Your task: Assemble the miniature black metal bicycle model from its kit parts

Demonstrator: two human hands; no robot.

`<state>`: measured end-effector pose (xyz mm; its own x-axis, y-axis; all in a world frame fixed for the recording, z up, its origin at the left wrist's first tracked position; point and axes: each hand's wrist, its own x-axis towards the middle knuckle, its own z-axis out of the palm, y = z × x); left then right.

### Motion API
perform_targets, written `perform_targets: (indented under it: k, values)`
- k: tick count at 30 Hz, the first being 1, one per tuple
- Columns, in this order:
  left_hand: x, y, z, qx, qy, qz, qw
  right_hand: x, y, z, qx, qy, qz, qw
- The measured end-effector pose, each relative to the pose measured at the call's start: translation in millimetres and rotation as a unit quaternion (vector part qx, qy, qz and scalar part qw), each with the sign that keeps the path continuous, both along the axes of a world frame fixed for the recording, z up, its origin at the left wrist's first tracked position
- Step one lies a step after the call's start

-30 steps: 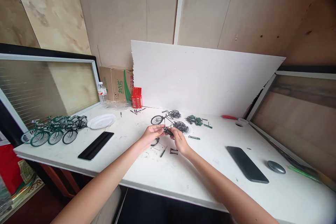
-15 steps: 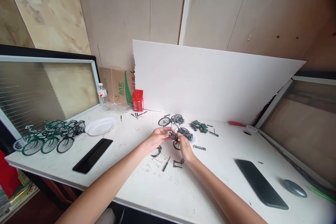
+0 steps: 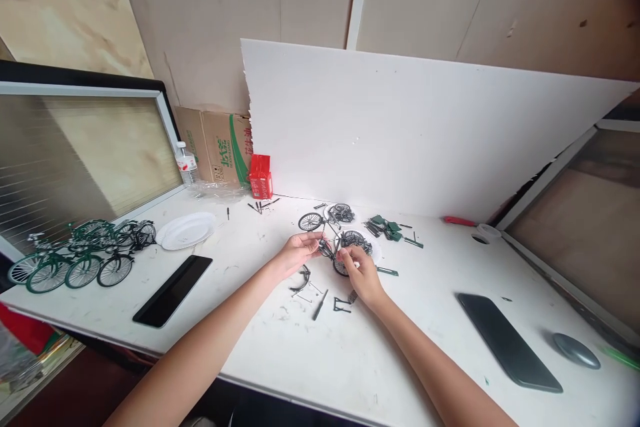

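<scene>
Black model bicycle (image 3: pixel 327 248) pinched by left hand (image 3: pixel 299 254), right hand (image 3: pixel 363 275); both angled inward

Slender forearms (image 3: pixel 203 340) are being left bare, tapered toward narrow wrists (image 3: pixel 273 271); bare fingers (image 3: pixel 307 241) are being shown on each hand (image 3: pixel 295 256).

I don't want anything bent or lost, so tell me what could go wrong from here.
The small bicycle between the left hand and right hand has thin parts; too hard a squeeze might bend one. The black bracket lies loose near the right wrist, which could nudge it. The bicycle appears close to the pile of wheels, so spokes might snag.
</scene>
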<state>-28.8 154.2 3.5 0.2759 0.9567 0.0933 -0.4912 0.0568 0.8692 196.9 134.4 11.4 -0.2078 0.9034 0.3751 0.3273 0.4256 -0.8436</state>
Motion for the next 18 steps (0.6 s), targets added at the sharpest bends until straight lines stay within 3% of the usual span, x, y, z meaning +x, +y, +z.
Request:
perform_targets:
  k: [7, 18]
  values:
    - [-5.1, 4.9, -5.8, -0.013, -0.008, 0.034, 0.999, 16.4, 4.4, 1.1, 0.071, -0.077, -0.02, 0.994]
    - [-14.6, 9.0, -13.8, -0.015, 0.03, 0.06, 0.998, 15.6, -0.2, 0.5, 0.046, -0.096, 0.002, 0.994]
